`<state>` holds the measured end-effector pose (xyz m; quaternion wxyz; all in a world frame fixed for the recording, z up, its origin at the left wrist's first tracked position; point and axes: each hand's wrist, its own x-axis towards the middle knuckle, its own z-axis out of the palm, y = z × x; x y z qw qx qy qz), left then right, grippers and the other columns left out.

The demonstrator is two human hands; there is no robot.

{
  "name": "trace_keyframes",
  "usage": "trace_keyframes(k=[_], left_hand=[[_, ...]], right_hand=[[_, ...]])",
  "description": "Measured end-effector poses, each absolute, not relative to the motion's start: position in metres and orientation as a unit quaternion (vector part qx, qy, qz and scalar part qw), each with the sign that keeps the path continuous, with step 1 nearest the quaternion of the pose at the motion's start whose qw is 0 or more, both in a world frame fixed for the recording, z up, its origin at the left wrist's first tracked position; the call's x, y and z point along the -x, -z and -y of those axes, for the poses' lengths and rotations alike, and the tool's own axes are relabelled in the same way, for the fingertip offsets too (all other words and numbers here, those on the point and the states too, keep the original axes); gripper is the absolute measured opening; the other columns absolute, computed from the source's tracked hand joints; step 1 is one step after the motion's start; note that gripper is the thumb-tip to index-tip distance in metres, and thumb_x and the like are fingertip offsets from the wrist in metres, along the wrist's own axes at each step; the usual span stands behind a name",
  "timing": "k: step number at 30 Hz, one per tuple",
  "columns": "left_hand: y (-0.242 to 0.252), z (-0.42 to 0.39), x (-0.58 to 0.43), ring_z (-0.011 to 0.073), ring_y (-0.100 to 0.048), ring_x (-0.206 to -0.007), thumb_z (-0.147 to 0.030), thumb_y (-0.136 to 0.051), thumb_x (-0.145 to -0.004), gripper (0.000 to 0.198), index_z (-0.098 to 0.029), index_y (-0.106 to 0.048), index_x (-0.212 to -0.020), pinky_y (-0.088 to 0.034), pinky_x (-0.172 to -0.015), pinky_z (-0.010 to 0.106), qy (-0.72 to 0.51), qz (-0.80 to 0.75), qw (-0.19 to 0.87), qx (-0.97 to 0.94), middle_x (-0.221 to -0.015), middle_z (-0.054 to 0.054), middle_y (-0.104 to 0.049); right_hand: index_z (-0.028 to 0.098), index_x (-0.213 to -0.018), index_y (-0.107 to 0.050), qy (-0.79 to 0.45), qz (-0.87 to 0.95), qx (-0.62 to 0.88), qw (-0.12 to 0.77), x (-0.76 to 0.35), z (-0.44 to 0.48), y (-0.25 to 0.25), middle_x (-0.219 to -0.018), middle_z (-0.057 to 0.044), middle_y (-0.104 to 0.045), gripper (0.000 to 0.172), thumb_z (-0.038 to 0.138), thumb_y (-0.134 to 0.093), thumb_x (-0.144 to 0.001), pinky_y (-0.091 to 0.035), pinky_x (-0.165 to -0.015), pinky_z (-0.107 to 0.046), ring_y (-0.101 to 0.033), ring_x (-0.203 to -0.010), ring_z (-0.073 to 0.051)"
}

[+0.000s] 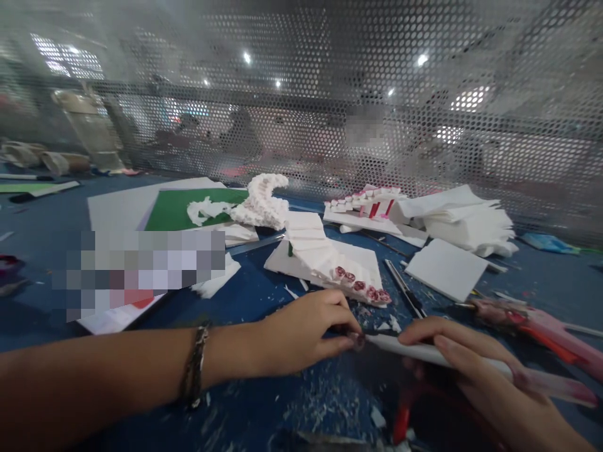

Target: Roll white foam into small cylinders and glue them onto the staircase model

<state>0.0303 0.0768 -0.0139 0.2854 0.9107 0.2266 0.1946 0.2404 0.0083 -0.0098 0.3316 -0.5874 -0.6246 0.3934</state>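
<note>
My left hand (pixel 315 333) is closed in a pinch on a small reddish rolled piece (pixel 358 341) above the blue table. My right hand (pixel 475 364) grips a white pen (pixel 428 351) with a pinkish rear end. The pen's tip points left and is at the rolled piece; whether they touch I cannot tell. Just beyond my left hand stands a white stepped model (pixel 313 245) on a white base, with several dark-red spiral rolls (pixel 360 285) along its lower edge. A slim dark-and-silver tool (pixel 405 289) lies to the right of the model.
A pink glue gun (pixel 541 323) lies at right, near a white square board (pixel 447 270) and stacked white sheets (pixel 464 220). Behind are a curled white piece (pixel 266 201), a green sheet (pixel 169 210) and a perforated metal screen (pixel 301 113). A red-handled thing (pixel 402 419) lies below my right hand.
</note>
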Motion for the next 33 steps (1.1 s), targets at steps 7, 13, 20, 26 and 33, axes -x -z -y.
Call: trace_keyframes(k=[7, 13, 20, 26, 33], left_hand=[[0.011, -0.074, -0.031, 0.0153, -0.053, -0.08, -0.015, -0.051, -0.079, 0.015, -0.011, -0.062, -0.088, -0.043, -0.072, 0.025, -0.184, -0.227, 0.272, -0.917, -0.085, 0.007, -0.054], [0.016, -0.077, -0.031, 0.0145, -0.052, -0.078, -0.017, -0.05, -0.08, 0.015, -0.012, -0.061, -0.088, -0.043, -0.07, 0.024, -0.195, -0.22, 0.276, -0.915, -0.084, 0.006, -0.054], [0.019, -0.078, -0.032, 0.0123, -0.051, -0.076, -0.017, -0.05, -0.08, 0.011, -0.013, -0.06, -0.085, -0.041, -0.067, 0.021, -0.198, -0.223, 0.285, -0.911, -0.084, 0.004, -0.052], [0.018, -0.078, -0.033, 0.0118, -0.05, -0.075, -0.017, -0.05, -0.081, 0.011, -0.014, -0.06, -0.084, -0.04, -0.066, 0.021, -0.192, -0.231, 0.292, -0.908, -0.084, 0.004, -0.052], [0.017, -0.079, -0.033, 0.0115, -0.05, -0.073, -0.018, -0.051, -0.08, 0.011, -0.014, -0.061, -0.083, -0.039, -0.065, 0.021, -0.191, -0.234, 0.296, -0.906, -0.081, 0.003, -0.052]], right_hand=[[0.021, -0.074, -0.062, -0.409, 0.606, 0.584, 0.353, -0.236, -0.008, 0.007, -0.068, -0.003, -0.058, 0.03, 0.045, -0.045, -0.078, -0.046, -0.055, -0.024, -0.056, -0.061, -0.014], [0.021, -0.072, -0.063, -0.401, 0.626, 0.562, 0.363, -0.236, -0.01, 0.005, -0.063, -0.002, -0.058, 0.028, 0.039, -0.043, -0.08, -0.043, -0.052, -0.021, -0.054, -0.058, -0.012], [0.02, -0.072, -0.062, -0.389, 0.643, 0.551, 0.363, -0.233, -0.011, 0.002, -0.06, 0.0, -0.059, 0.025, 0.033, -0.041, -0.08, -0.04, -0.051, -0.02, -0.053, -0.056, -0.01], [0.02, -0.074, -0.061, -0.412, 0.628, 0.547, 0.37, -0.233, -0.01, 0.0, -0.061, 0.0, -0.06, 0.025, 0.032, -0.04, -0.08, -0.039, -0.051, -0.019, -0.053, -0.057, -0.009], [0.018, -0.07, -0.061, -0.434, 0.615, 0.536, 0.382, -0.231, -0.012, -0.001, -0.058, 0.0, -0.058, 0.024, 0.031, -0.042, -0.078, -0.038, -0.049, -0.017, -0.051, -0.053, -0.008]])
